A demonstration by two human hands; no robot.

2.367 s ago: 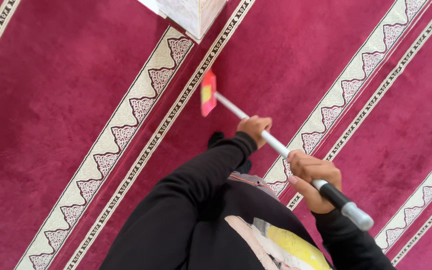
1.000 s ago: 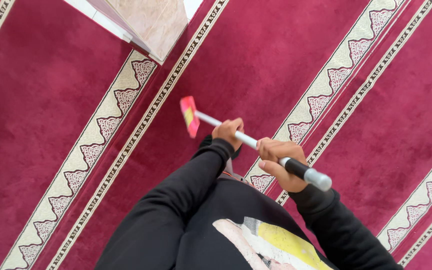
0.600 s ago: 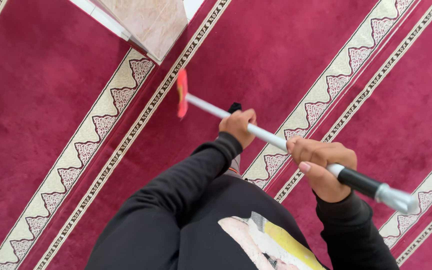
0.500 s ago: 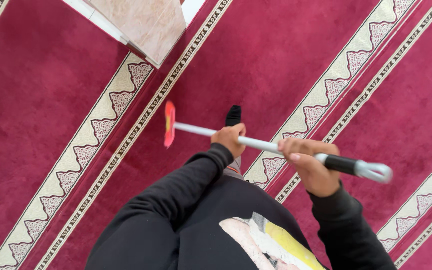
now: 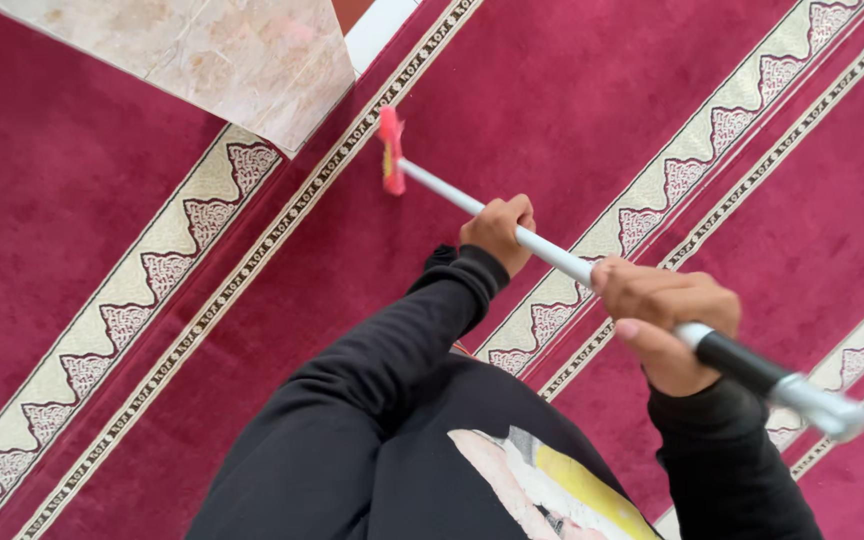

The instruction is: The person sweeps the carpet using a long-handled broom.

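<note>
1. Head view: left hand (image 5: 498, 230) grips the white pole (image 5: 552, 255) low, steering.
2. Right hand (image 5: 664, 322) closes near its black grip, giving leverage.
3. The pink brush head (image 5: 390, 150) meets the red carpet (image 5: 572, 90) beside a marble column (image 5: 202, 55).

A deep red carpet (image 5: 592, 90) is covering the whole floor — cream patterned bands (image 5: 167, 275) are running across it diagonally. A beige marble column base (image 5: 222, 55) is standing at the top, in soft even light.
</note>
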